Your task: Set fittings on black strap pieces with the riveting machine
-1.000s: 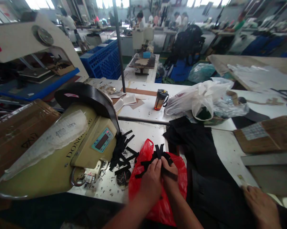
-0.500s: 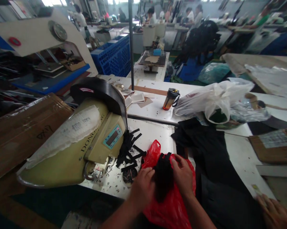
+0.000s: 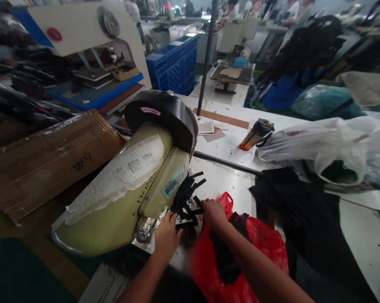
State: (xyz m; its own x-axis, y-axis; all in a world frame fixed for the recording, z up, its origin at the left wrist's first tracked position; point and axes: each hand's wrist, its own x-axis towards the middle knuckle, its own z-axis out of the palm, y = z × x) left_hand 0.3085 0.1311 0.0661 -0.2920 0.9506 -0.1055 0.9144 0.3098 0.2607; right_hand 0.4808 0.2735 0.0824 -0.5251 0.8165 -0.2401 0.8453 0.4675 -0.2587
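My left hand (image 3: 166,232) and my right hand (image 3: 213,212) both reach into a pile of black strips (image 3: 187,200) lying on the white table at the foot of a yellowish machine (image 3: 123,189). The fingers of each hand curl down over the strips; what they grip is hidden. A red plastic bag (image 3: 259,252) with black strips inside lies open just right of my right wrist.
Black fabric (image 3: 303,219) is spread to the right on the white table (image 3: 227,176). A drink bottle (image 3: 256,134), white plastic bags (image 3: 328,143) and a taped cardboard box (image 3: 51,160) surround the spot. A blue crate (image 3: 175,65) and a press stand behind.
Both hands have left the red bag and moved left to the strip pile by the machine. The camera has swung left and closer.
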